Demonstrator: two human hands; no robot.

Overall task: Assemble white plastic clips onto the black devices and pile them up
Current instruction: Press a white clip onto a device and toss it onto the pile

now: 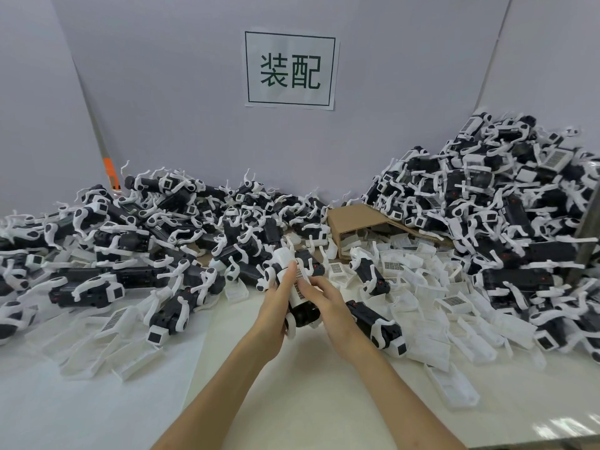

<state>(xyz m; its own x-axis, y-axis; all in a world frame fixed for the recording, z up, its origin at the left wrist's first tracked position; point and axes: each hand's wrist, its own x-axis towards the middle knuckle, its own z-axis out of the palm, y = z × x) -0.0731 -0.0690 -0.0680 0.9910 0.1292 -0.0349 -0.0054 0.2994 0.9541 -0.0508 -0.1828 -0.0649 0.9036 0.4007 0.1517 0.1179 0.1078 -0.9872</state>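
Clip-fitting step: left hand (pixel 276 305) curls round 1 black device (pixel 303 315) held over the worktop (pixel 292 401) at centre, right hand (pixel 329 305) presses near-straight fingers (pixel 316 285) on its white clip (pixel 296 287); next likely needs a firm snap, then a toss onto the 3 o'clock pile (pixel 503 222).

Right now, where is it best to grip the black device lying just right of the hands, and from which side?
Probably the device by its black middle, from above, fingers across its narrow width. It lies flat and diagonal with its top bare; the right hand crowds its far end. Avoid the white end: curved and uneven.
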